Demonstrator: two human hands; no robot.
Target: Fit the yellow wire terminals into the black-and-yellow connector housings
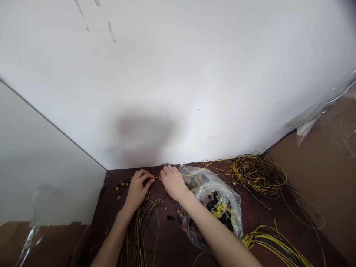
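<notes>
1. A clear plastic bag is set on the dark reddish-brown tabletop, its mouth slumped open and its thin film crinkled and glossy; its near side is partly covered by the right forearm.
2. Inside the bag, small black and yellow parts are heaped loosely; single shapes are hard to make out.
3. A thin yellow wire is held taut between the two hands, above the tabletop and just left of the bag.
4. The wire is pinched between thumb and forefinger by the left hand; it is also gripped by the curled fingertips of the right hand, which are partly hidden by the knuckles.
5. Small black and yellow pieces, stubby and rounded, are scattered beside the left hand; a black piece is left lying between the forearms.
6. Slender, smooth yellow and black strands are gathered lengthwise near the left forearm.
7. A tangled coil is piled beyond the bag, to the right; a straighter bundle is laid nearer.
8. The tabletop is backed by a smooth white panel with dark smudges and flanked on the right by brown cardboard.
</notes>
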